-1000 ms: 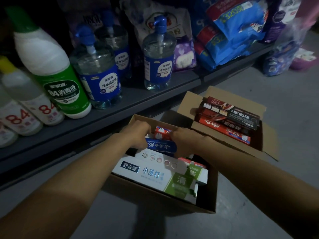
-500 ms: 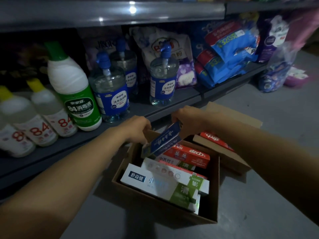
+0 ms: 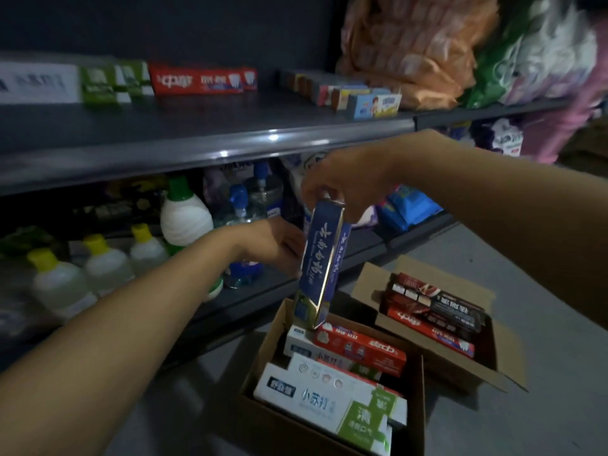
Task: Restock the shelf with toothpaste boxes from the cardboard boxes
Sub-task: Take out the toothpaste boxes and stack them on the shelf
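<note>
Right hand [image 3: 345, 182] pinching top end of blue toothpaste box [image 3: 320, 261], hanging upright over open cardboard box [image 3: 416, 390] of toothpaste, left hand [image 3: 279, 246] with relaxed fingers touching its side, shelf [image 3: 210, 139] just above

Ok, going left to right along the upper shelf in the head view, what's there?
White box → green boxes → red toothpaste box → row of small boxes → orange bag → green and white packs.

Your right hand [image 3: 345, 182] pinches blue toothpaste box [image 3: 320, 261] upright above near cardboard box [image 3: 416, 406]; left hand [image 3: 279, 246] touches its side.
</note>
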Action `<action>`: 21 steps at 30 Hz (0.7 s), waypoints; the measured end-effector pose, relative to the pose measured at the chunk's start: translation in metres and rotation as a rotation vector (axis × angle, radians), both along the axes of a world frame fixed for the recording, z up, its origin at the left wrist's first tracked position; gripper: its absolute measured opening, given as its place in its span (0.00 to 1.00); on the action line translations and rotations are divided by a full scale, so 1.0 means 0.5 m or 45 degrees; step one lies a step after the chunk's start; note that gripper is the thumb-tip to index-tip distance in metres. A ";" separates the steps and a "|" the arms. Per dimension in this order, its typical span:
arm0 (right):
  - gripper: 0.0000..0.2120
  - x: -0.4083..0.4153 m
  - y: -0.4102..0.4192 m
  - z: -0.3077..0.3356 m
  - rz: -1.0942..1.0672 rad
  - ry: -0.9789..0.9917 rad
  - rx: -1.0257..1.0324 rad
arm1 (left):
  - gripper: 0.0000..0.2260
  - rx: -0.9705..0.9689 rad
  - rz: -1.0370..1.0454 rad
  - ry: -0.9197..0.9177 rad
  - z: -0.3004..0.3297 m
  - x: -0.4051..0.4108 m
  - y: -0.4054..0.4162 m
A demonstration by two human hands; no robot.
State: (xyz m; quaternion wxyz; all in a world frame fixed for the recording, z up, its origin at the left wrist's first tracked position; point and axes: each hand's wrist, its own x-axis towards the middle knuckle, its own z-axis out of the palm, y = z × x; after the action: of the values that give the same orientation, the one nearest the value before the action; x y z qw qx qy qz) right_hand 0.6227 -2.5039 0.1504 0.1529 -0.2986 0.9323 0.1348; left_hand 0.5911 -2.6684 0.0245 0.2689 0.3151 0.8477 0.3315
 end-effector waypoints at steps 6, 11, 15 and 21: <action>0.26 -0.002 -0.100 0.097 0.099 0.092 0.044 | 0.15 0.195 0.040 -0.090 0.079 0.007 -0.073; 0.33 0.000 -0.173 0.176 0.168 0.327 -0.164 | 0.17 0.429 0.231 -0.076 0.148 0.023 -0.185; 0.28 -0.001 -0.223 0.229 0.158 0.544 -0.412 | 0.16 0.682 0.490 -0.036 0.208 0.035 -0.294; 0.28 -0.004 -0.343 0.243 0.070 0.408 -0.415 | 0.17 1.059 0.736 0.058 0.296 0.082 -0.471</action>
State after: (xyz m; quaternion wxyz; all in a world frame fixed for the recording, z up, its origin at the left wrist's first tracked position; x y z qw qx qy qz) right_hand 0.6208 -2.6752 0.2721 -0.0511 -0.3194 0.9457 0.0324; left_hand 0.6323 -2.9038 0.1727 -0.0007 0.1553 0.7020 0.6950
